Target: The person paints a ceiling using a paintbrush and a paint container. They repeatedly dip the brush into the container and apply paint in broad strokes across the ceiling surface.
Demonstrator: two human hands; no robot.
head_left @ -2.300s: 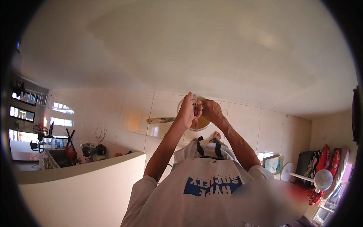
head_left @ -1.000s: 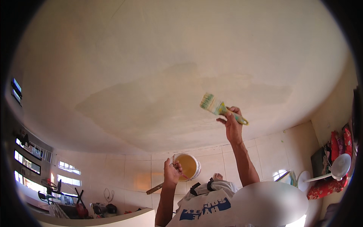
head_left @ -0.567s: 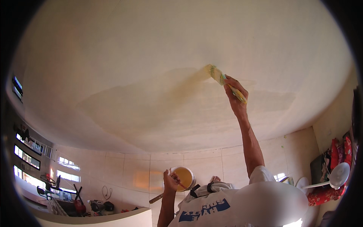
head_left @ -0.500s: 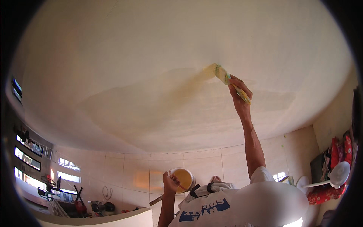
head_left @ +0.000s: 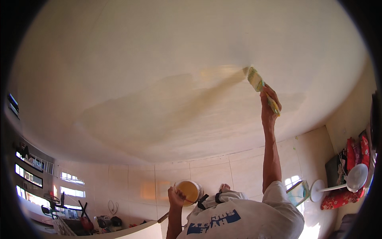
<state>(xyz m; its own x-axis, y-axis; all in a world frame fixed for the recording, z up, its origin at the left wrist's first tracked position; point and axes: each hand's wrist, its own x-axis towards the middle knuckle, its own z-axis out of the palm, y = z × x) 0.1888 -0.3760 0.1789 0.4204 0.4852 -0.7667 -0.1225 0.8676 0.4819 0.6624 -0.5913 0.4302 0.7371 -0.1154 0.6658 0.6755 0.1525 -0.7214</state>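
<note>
My right hand (head_left: 269,99) grips a stained paintbrush (head_left: 256,79), its bristles on the pale wall (head_left: 151,63) at about upper right of centre. A glossy yellowish streak and a dark diagonal shadow lie left of the brush. Low in view, my left hand (head_left: 176,195) is closed on the white bucket (head_left: 199,190) at its left side, by a pinkish handle. Yellow liquid shows inside the bucket. A long stick (head_left: 162,217) sticks out below my left hand, partly hidden.
Below is a tiled floor (head_left: 211,173) with my bare foot. At lower left are a low partition (head_left: 135,231) and jumbled household items (head_left: 87,221). At right stand a white pedestal stand (head_left: 356,175), a pale panel (head_left: 298,193) and red floral cushions (head_left: 342,199).
My right hand went from the bucket up to the wall with the brush, then moved rightward along it, leaving the glossy streak. My left hand stayed with the bucket, now lower in view.
</note>
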